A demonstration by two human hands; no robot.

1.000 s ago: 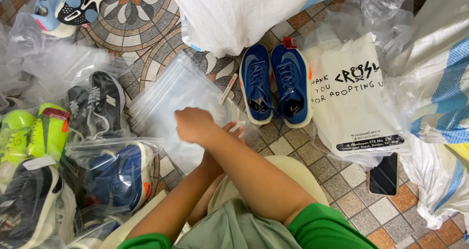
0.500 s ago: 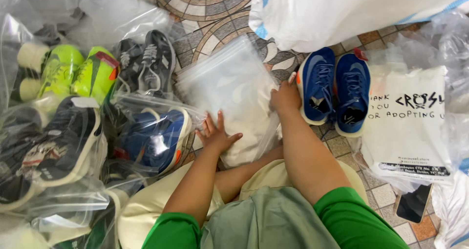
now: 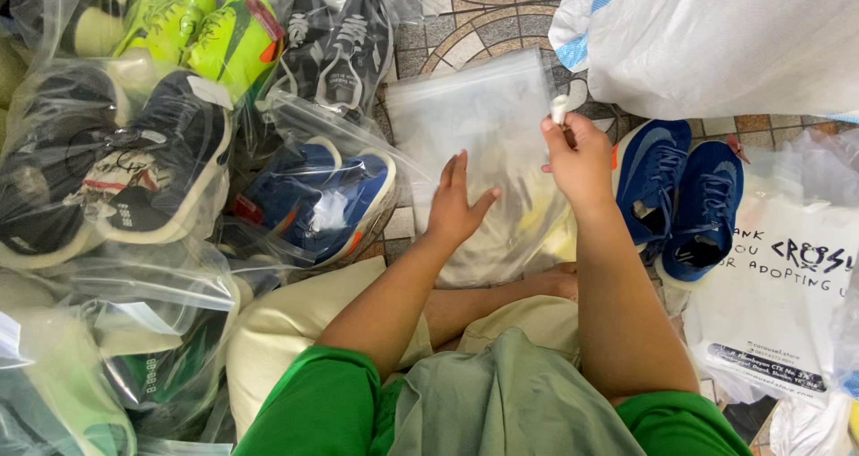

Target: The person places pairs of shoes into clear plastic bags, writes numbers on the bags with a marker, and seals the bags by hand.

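Your left hand (image 3: 455,207) lies flat, fingers spread, on a clear plastic bag (image 3: 474,125) at frame centre. Your right hand (image 3: 580,159) has its grip pinched on a small white piece (image 3: 558,109) at the bag's right edge; what the piece is cannot be told. The bag rests on the floor and partly over your lap, empty as far as can be seen.

Around it: one loose pair of blue shoes (image 3: 680,196), two shoes side by side, just right of your right wrist, touching a white printed bag (image 3: 778,304) at lower right. A large white sack (image 3: 734,35) fills the upper right, its edge near the clear bag's top corner.

Left half of frame: bagged pairs crowd together. Counted: one neon-green pair (image 3: 206,35) at upper left, one dark grey pair (image 3: 344,44) at top centre, one blue pair (image 3: 322,201) just beside your left hand, one black-and-cream pair (image 3: 134,170) at far left. More bagged shoes at lower left, too crumpled to count.

Floor (image 3: 483,8): patterned tiles, curved mosaic at top centre, small square tiles at right. You sit on it, knees folded.
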